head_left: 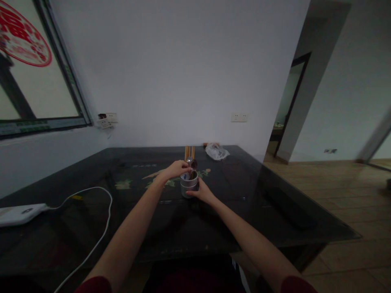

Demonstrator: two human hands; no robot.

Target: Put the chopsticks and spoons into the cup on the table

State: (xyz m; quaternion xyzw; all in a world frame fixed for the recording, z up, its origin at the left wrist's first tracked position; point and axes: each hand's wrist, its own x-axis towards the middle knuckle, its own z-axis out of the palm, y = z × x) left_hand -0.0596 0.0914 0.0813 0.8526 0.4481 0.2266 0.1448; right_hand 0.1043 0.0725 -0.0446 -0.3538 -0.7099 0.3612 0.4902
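Note:
A grey cylindrical utensil holder [188, 188] stands upright on the dark glossy table [244, 219]. Wooden chopsticks [190, 152] rise from it, along with metal spoons [190, 160] whose bowls point up. Inside its rim shows a white piece with blue marks [185, 176], perhaps a ceramic spoon. My right hand [203, 191] is wrapped around the holder's right side. Over the holder's opening, my left hand [179, 168] has its fingers pinched at a metal spoon just below the bowl; the fingers partly hide the handle.
Behind the holder lie a crumpled clear plastic bag [216, 151] and a brown item. A white device [23, 214] with a white cable [110, 203] occupies the left side. At the right lies a dark flat object [290, 207]. A wall borders the table's far edge.

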